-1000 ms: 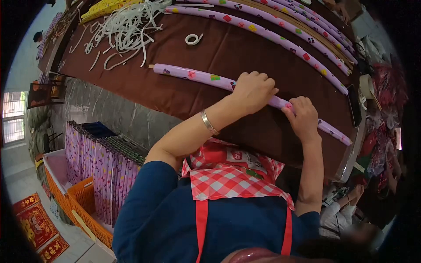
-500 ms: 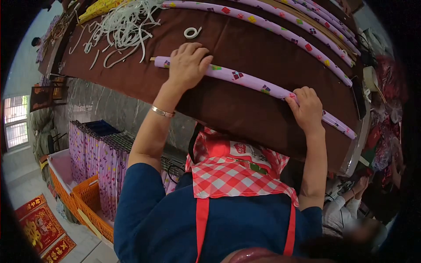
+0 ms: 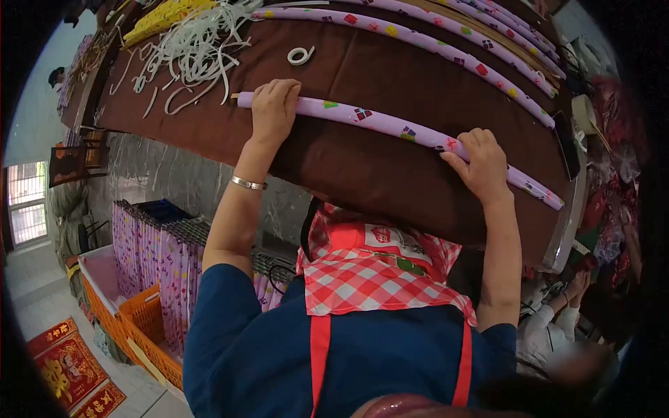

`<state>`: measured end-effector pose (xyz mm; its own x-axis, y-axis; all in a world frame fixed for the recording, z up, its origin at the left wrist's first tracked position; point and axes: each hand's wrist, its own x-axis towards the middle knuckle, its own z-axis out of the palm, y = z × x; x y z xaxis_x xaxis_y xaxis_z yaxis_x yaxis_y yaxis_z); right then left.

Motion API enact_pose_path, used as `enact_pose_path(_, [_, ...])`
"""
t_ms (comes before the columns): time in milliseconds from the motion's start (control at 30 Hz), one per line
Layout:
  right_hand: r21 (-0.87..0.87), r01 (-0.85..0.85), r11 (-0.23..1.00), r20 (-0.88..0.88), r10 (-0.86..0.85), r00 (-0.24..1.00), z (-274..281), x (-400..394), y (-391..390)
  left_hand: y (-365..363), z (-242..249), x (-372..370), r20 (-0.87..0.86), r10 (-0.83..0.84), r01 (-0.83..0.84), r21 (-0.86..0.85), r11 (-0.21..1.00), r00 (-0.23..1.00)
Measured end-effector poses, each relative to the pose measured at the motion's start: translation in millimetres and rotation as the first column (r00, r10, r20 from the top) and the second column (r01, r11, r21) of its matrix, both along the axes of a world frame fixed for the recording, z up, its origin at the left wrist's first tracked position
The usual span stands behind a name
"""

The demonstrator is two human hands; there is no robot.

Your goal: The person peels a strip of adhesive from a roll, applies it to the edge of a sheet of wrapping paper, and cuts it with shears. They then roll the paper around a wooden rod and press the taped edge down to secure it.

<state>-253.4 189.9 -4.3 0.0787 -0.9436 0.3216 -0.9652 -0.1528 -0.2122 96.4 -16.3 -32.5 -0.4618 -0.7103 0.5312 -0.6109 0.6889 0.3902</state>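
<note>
A long lilac roll [image 3: 383,125] patterned with small coloured gift-box shapes lies slantwise across the brown-covered table [image 3: 334,167]. From its left end pokes a short bit of wooden stick [image 3: 235,97]. My left hand [image 3: 273,111] is closed over the roll near that end, fingers together. Toward the other end, my right hand [image 3: 481,164] grips the roll with bent fingers on the far side and the thumb along the near side. The undersides of both hands are hidden. Beyond the left hand sits a small white tape ring [image 3: 300,56].
Similar lilac rolls [image 3: 446,52] lie along the far side. Tangled white strips [image 3: 198,52] heap at the upper left, and a dark phone [image 3: 566,146] rests by the right edge. An orange crate [image 3: 132,327] of lilac pieces stands below left. Another person [image 3: 550,327] is at lower right.
The roll has shifted slightly left and toward me. My left hand has moved left along with it, its fingers drawn closer together. My right hand has moved slightly, with the thumb more outstretched.
</note>
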Motion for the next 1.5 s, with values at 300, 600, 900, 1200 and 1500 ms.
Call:
enact_pose_path(300, [0.047,0.006,0.999,0.013,-0.007,1.000,-1,-3,-3,-5,19,12,0.191,-0.222,0.204,0.107,0.973,0.956])
enact_pose_path(600, [0.063,0.008,0.998,0.013,-0.009,1.000,0,-3,-4,-14,25,18,-0.006,-0.280,0.250,0.469,0.847,0.960])
enact_pose_path(900, [0.054,-0.002,0.999,0.022,0.001,1.000,-2,-5,-5,-16,27,14,0.070,-0.279,0.207,0.507,0.837,0.958])
enact_pose_path(1200, [0.091,-0.010,0.996,0.055,0.005,0.998,4,-8,-6,-12,24,17,0.088,-0.370,0.319,0.350,0.881,0.925])
enact_pose_path(1500, [0.096,-0.025,0.995,0.182,0.007,0.983,5,-17,-14,22,5,5,0.239,-0.122,0.175,-0.216,0.961,0.963])
